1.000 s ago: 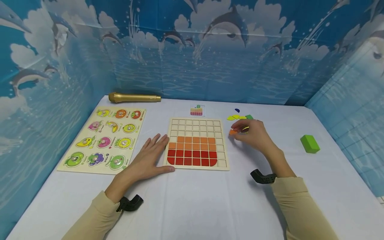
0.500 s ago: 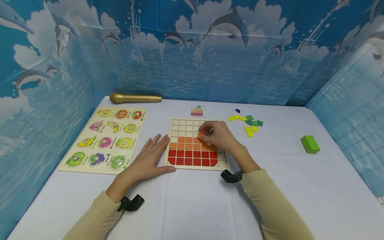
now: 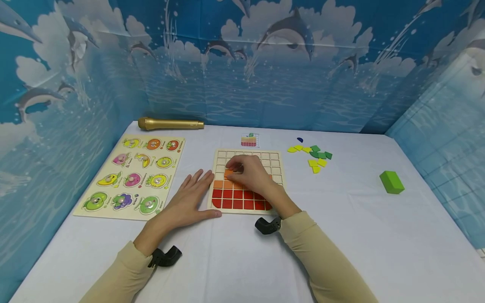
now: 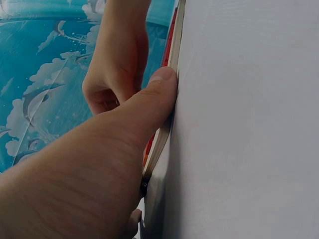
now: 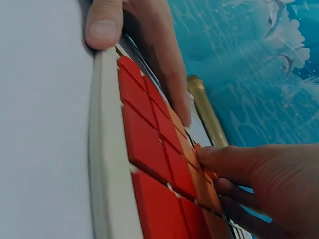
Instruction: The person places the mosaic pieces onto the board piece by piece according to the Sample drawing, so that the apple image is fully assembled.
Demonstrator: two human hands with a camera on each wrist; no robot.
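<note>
A square wooden grid board (image 3: pixel 275 163) lies on the white table, its lower cells filled with red tiles (image 3: pixel 238 204) and orange tiles (image 3: pixel 218 184) above them. Over the upper left of the orange rows, my right hand (image 3: pixel 253 173) pinches an orange tile (image 3: pixel 228 173) between thumb and fingers. That hand hides part of the orange rows. My left hand (image 3: pixel 188 198) rests with spread fingers along the board's left edge. In the left wrist view, the left thumb (image 4: pixel 158 92) touches the board's near edge.
Yellow pieces (image 3: pixel 314 163), green pieces (image 3: pixel 321 155) and a dark blue piece (image 3: pixel 300 139) lie right of the board. A small picture card (image 3: pixel 249 139) is behind it. Leftward are a fruit puzzle (image 3: pixel 130 179) and a gold microphone (image 3: pixel 170 124). A green block (image 3: pixel 392 182) stands far right.
My right hand has carried the orange tile leftward, from beside the loose pieces to above the board's left part. My left hand has stayed at the board's edge.
</note>
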